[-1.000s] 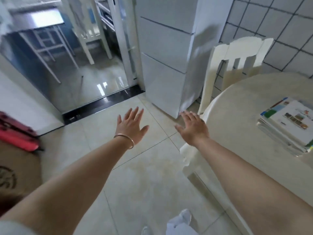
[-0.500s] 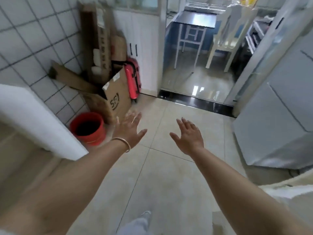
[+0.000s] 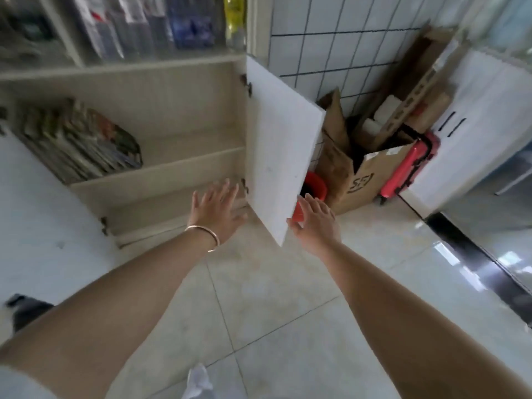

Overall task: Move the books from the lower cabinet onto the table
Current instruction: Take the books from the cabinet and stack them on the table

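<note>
The lower cabinet stands wide open ahead of me, cream inside, with one shelf. A row of colourful books leans on that shelf at its left end. My left hand, with a thin bangle on the wrist, is open with fingers spread, in front of the cabinet's bottom compartment. My right hand is open too, just right of the lower corner of the white right door. Neither hand holds anything. The table is out of view.
The left cabinet door swings out at my left. Behind the right door sit a red bucket, cardboard boxes and a red suitcase against the tiled wall. Glass-fronted shelves sit above the cabinet. A black floor threshold runs at right.
My view has swung left, from the table and its stack of books, past the doorway, to the open cabinet. Both hands stayed open and outstretched and are now at the cabinet front.
</note>
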